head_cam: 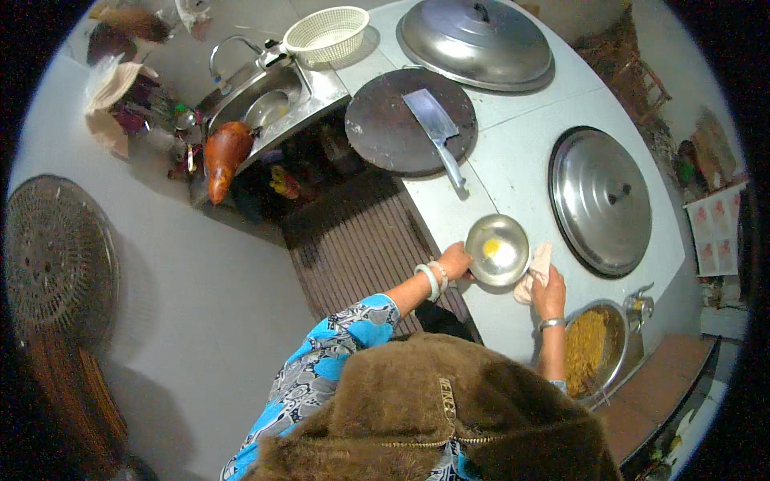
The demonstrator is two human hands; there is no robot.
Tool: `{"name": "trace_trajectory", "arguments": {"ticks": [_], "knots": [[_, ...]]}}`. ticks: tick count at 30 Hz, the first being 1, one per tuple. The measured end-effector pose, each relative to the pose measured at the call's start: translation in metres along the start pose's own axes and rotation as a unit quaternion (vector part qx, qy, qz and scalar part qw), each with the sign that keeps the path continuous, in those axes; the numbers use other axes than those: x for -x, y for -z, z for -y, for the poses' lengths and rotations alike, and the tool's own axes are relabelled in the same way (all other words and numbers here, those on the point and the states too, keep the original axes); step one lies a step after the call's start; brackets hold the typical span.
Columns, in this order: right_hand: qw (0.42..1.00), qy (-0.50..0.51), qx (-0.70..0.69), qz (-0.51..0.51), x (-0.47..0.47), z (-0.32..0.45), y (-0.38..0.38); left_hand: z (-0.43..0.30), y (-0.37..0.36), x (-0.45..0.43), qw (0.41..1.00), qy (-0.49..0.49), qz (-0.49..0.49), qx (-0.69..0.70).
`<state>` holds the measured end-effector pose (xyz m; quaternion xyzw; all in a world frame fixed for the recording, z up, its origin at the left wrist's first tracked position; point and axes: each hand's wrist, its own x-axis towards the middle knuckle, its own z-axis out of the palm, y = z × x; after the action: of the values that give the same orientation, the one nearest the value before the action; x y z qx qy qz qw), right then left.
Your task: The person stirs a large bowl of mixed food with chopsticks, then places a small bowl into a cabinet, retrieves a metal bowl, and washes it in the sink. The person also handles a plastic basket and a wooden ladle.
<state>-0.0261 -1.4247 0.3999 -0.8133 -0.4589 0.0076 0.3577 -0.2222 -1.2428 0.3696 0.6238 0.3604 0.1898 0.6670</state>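
Note:
My left hand [455, 261] grips the left rim of a shiny metal bowl [505, 264] above the front edge of the white tiled counter. Something yellow, perhaps egg yolk, lies in the bowl. On the bowl's right side my right hand [548, 293] holds a pale cloth [537, 273], its upper end close to the rim; whether it touches cannot be told. Beyond the bowl, a cleaver [432, 117] rests on a round dark chopping board [379, 129], its handle sticking out past the board's edge towards me.
Two domed metal lids [475, 45] [607, 204] lie on the counter [517, 153]. A pot of yellowish-brown food [586, 349] is at the lower right, beside a metal container [639, 308]. Back left are a sink [295, 99], a plastic basket [328, 36] and a brown gourd-shaped object [227, 156].

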Motion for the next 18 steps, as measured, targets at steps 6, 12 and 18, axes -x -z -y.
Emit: {"name": "trace_trajectory", "arguments": {"ticks": [6,12,18], "knots": [[0.979,-0.113,0.089,0.147,0.009,0.013,0.015,-0.021,-0.009,0.021,0.991,0.043,0.097,-0.082],[0.933,-0.196,0.025,0.3,-0.091,0.007,0.038,-0.093,0.094,-0.03,0.988,0.085,0.128,-0.004],[0.963,-0.139,0.177,0.148,-0.15,0.129,0.061,-0.093,0.28,-0.024,0.954,0.1,-0.145,0.242]]}}
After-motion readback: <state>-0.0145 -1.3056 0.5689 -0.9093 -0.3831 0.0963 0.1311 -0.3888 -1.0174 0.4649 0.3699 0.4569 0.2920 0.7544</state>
